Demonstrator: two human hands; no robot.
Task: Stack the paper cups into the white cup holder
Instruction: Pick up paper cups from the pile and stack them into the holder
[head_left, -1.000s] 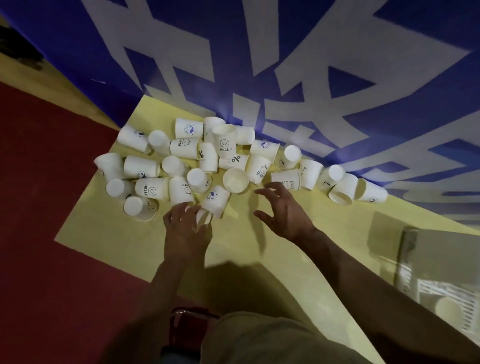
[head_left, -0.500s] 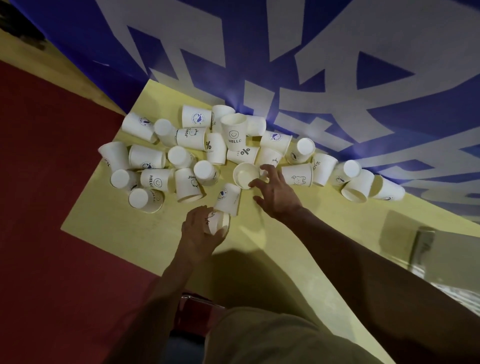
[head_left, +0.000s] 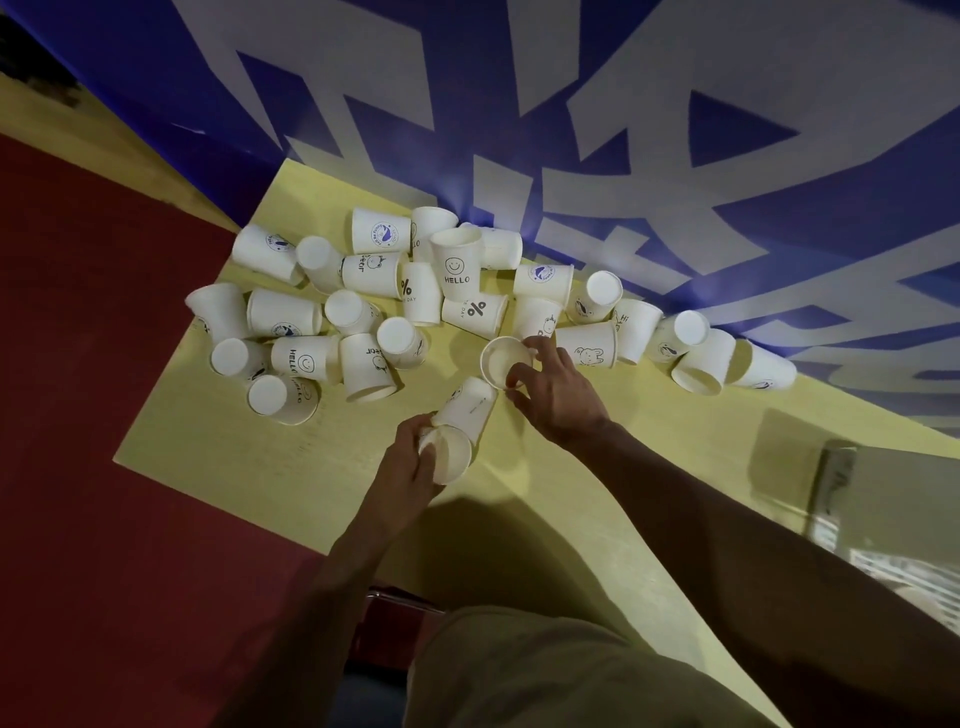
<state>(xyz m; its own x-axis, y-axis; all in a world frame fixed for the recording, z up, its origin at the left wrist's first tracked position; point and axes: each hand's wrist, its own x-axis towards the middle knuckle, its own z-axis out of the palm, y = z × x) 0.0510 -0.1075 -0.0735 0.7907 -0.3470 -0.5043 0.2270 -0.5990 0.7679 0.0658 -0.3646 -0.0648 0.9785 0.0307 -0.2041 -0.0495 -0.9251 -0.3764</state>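
A staged indoor space, kind unclear: a yellow worktop (head_left: 218, 457) against a blue banner wall (head_left: 675, 156), red floor (head_left: 78, 415).

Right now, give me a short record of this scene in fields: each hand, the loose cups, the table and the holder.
left hand: grips a paper cup lying on its side, mouth toward the camera
right hand: fingers pinch the rim of an upright cup
loose cups: many, scattered, upright, upturned or on their sides
table: yellow
white cup holder: far right, partly out of view
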